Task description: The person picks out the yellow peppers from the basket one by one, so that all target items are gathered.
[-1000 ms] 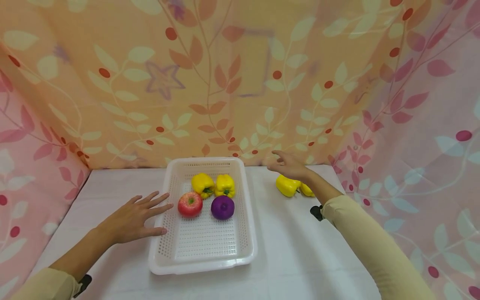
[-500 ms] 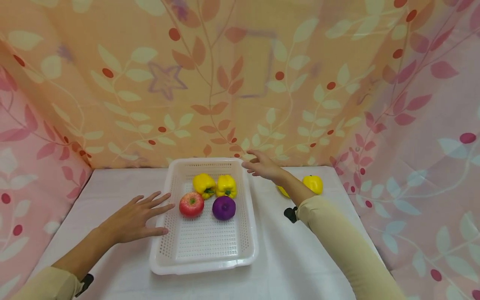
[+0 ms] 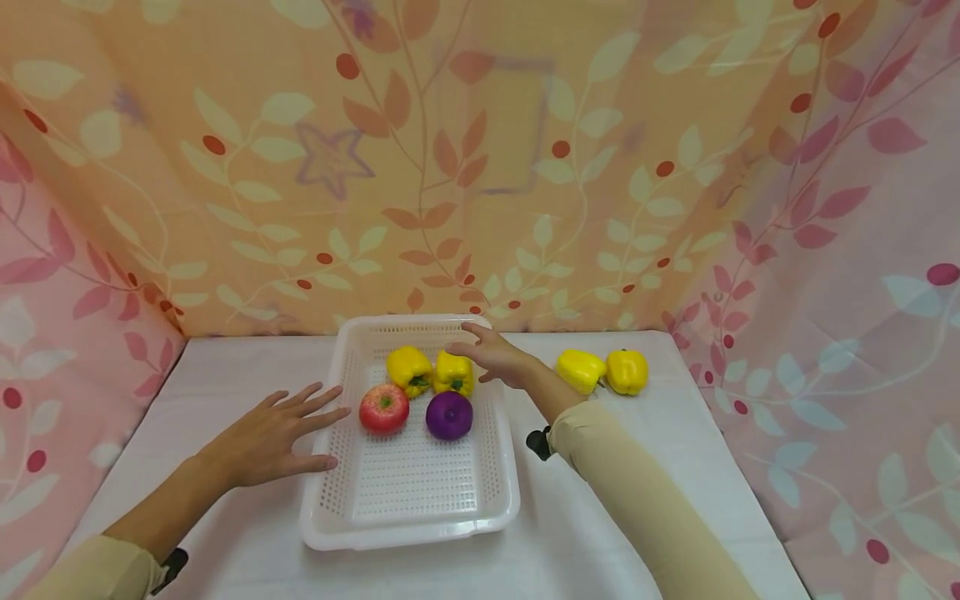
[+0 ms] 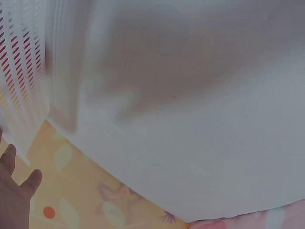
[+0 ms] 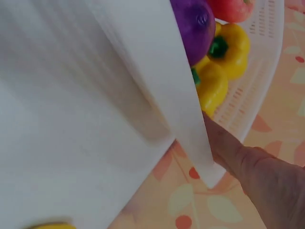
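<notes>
A white perforated plastic basket (image 3: 408, 492) holds a red apple (image 3: 384, 409), a round purple fruit or vegetable (image 3: 449, 416) and two yellow bell peppers. My right hand (image 3: 498, 358) reaches over the back right rim, holding nothing, fingers loosely extended. Its fingertips overlap the right-hand pepper (image 3: 459, 382) in the head view; whether they touch it I cannot tell. The other pepper (image 3: 409, 371) lies beside it to the left. At the basket's left rim my left hand (image 3: 270, 437) is spread with nothing in it. The right wrist view shows the same purple item (image 5: 193, 28) behind the basket wall.
Two more yellow bell peppers, one on its side (image 3: 580, 369) and one beside it (image 3: 627, 372), lie on the white-covered table (image 3: 600, 467) right of the basket. A floral curtain (image 3: 480, 208) closes off the back and both sides.
My right hand has moved left from above the peppers on the table to over the basket's back right corner, uncovering those peppers. The left hand has stayed in place.
</notes>
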`<act>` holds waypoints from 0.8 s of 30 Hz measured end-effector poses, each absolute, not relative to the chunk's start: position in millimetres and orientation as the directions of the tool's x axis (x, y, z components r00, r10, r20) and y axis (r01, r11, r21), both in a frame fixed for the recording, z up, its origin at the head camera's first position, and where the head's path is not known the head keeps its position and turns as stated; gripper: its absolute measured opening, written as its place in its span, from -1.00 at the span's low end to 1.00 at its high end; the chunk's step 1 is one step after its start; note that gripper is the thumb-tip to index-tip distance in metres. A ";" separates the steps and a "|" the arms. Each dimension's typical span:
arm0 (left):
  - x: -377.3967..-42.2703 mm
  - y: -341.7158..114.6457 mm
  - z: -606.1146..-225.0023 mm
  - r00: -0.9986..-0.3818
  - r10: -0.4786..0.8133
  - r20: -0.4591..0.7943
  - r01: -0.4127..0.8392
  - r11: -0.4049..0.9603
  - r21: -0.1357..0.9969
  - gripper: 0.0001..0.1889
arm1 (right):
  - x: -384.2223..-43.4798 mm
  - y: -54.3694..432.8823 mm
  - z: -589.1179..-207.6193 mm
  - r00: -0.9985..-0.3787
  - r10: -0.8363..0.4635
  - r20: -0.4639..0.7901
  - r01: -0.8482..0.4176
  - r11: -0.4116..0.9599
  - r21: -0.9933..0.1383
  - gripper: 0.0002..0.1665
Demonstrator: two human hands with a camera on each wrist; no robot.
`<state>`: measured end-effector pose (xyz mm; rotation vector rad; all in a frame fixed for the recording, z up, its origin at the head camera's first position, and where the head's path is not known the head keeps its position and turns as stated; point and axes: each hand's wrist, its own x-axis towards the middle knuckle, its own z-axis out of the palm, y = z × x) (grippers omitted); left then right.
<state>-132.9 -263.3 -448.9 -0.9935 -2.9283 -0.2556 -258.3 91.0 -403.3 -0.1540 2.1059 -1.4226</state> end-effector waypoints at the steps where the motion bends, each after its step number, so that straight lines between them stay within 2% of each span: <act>1: -133.1 -263.4 -449.5 -0.793 0.601 0.096 0.609 0.780 0.144 -0.25 | -258.0 88.0 -405.3 -0.821 -0.394 -0.414 0.233 0.431 -0.872 -0.03; 9: -134.0 -262.1 -448.2 -0.800 0.596 0.066 0.598 0.784 0.165 -0.23 | -258.9 75.6 -420.2 -0.829 -0.318 -0.459 0.317 0.410 -0.855 0.07; 24: -135.2 -265.2 -450.8 -0.804 0.592 0.060 0.592 0.788 0.170 -0.23 | -262.9 59.6 -434.5 -0.834 -0.240 -0.497 0.364 0.439 -0.822 0.02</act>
